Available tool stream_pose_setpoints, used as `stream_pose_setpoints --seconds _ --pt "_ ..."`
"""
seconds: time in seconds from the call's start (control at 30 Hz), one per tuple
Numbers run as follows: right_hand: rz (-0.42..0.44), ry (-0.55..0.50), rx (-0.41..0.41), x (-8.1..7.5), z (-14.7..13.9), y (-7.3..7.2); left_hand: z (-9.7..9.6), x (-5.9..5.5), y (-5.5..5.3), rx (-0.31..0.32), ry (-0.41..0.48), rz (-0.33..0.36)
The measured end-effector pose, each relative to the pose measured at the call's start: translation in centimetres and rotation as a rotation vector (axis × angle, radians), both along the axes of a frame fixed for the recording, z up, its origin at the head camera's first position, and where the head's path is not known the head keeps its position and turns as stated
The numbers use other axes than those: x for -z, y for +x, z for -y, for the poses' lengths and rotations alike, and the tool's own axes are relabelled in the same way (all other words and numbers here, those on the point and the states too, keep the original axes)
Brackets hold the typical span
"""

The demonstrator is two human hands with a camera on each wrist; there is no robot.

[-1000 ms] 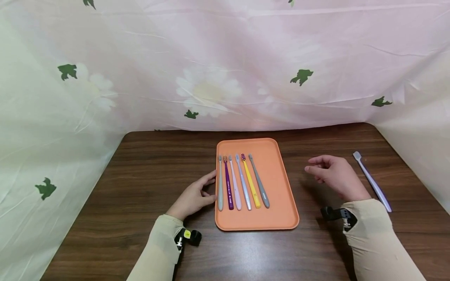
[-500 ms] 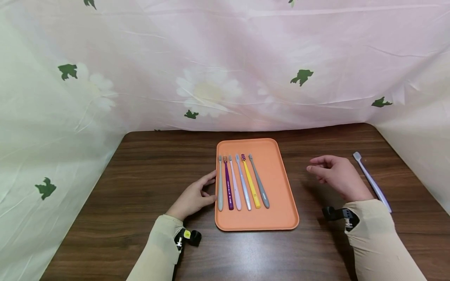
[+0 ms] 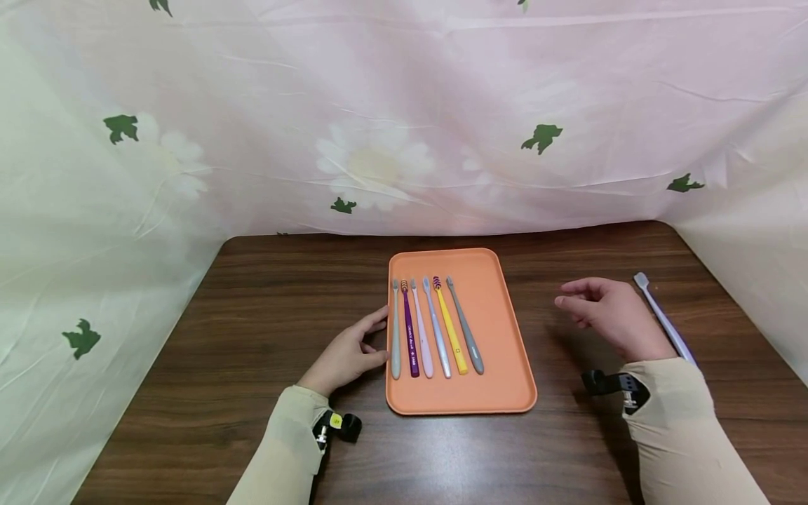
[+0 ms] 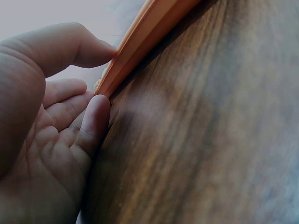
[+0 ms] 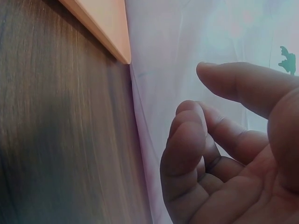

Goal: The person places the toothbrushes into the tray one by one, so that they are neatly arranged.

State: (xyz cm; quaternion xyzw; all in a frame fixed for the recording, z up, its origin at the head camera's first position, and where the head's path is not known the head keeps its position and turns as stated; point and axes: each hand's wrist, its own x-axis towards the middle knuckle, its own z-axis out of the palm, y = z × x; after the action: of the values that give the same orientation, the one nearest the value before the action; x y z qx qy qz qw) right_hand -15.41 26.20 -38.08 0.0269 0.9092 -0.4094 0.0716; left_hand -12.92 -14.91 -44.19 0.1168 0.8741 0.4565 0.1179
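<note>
An orange tray [image 3: 511,379] lies on the table, holding several toothbrushes side by side with heads toward the back: pale grey-green [image 3: 395,344], purple [image 3: 409,337], lilac [image 3: 425,344], light blue [image 3: 440,337], yellow [image 3: 453,337] and dark grey [image 3: 469,337]. My left hand [image 3: 344,361] touches the tray's left side with its fingertips and thumb; in the left wrist view, fingertips [image 4: 100,109] meet the rim. Over the table right of the tray, my right hand [image 3: 609,319] hovers loosely curled and holds nothing. Beyond it lies a periwinkle toothbrush [image 3: 659,314], its lower end behind the sleeve.
The dark wood table [image 3: 265,315] runs back to a floral fabric curtain [image 3: 404,126], which also hangs along both sides. Each wrist wears a black camera strap, like the one on the left wrist [image 3: 337,424].
My right hand has drifted slightly to the right, so its sleeve covers more of the lone toothbrush's lower end. The left hand, the tray and the toothbrushes have stayed put.
</note>
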Motion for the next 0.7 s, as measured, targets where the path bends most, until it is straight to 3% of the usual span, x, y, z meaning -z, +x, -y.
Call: stream_pose_setpoints --seconds 0.7 --pt "0.003 0.026 0.03 -0.14 -0.59 0.22 0.08 0.15 0.11 0.001 0.014 0.002"
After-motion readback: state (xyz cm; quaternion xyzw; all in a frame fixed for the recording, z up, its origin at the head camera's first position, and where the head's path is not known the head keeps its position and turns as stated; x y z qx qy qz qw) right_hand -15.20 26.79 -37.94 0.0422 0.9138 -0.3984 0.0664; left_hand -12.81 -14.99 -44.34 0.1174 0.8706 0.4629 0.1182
